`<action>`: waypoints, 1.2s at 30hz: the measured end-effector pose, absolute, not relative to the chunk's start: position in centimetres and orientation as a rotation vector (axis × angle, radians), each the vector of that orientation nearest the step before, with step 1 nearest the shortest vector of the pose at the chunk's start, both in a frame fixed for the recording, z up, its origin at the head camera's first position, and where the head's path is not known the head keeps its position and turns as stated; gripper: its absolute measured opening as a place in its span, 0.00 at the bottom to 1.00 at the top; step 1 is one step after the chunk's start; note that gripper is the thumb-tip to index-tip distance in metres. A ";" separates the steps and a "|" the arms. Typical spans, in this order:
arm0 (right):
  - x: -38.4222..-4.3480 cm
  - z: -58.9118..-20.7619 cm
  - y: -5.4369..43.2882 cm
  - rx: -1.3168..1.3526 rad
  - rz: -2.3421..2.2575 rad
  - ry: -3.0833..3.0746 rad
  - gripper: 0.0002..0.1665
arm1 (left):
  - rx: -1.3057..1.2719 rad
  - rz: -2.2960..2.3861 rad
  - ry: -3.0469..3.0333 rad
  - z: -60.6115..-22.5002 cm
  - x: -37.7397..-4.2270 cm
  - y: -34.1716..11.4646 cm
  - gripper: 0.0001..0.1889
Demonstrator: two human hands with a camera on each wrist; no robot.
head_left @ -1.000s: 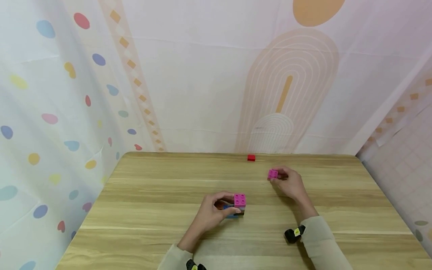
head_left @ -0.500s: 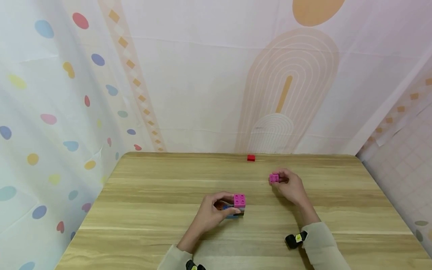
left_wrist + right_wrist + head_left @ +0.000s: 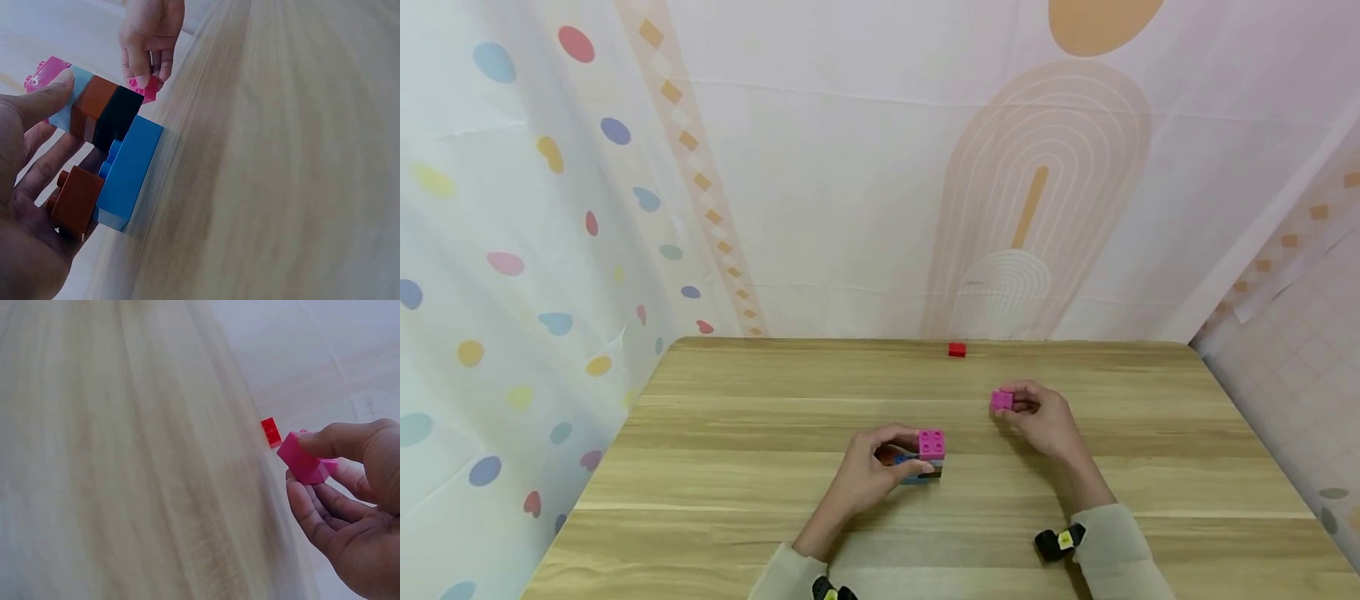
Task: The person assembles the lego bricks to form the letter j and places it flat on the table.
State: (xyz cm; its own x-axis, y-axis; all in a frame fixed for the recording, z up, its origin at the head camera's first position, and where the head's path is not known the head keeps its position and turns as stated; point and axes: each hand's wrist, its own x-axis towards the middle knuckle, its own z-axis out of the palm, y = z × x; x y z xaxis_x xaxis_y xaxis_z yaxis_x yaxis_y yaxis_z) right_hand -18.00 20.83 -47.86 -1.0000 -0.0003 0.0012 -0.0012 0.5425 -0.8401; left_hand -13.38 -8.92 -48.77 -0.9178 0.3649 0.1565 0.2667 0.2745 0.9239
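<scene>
My left hand [image 3: 868,473] grips a built stack of toy building bricks standing on the table. In the left wrist view, a long blue brick [image 3: 132,172] forms its base. One end of that base carries a single brown brick [image 3: 78,201]. A column rises from the other end: a dark brick [image 3: 117,115], another brown brick [image 3: 92,107], a light blue one and a studded pink brick [image 3: 932,445] on top. The thumb lies along the column's upper part. My right hand [image 3: 1047,423] pinches a separate pink brick [image 3: 303,459] between thumb and fingers, farther back and right of the stack.
A small red brick [image 3: 957,350] lies by the table's back edge, left of and beyond my right hand. The wooden table [image 3: 760,467] meets a patterned cloth [image 3: 850,208] behind it. Another dotted cloth [image 3: 550,367] hangs along the left side.
My right hand has drawn a little toward me with its pink brick, and the brick has turned slightly in the fingers. My left hand and the stack keep their place.
</scene>
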 end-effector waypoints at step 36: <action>-15.2 -45.3 18.0 0.284 1.587 -2.703 0.17 | 0.594 1.714 2.440 -48.6 -13.4 -9.0 0.16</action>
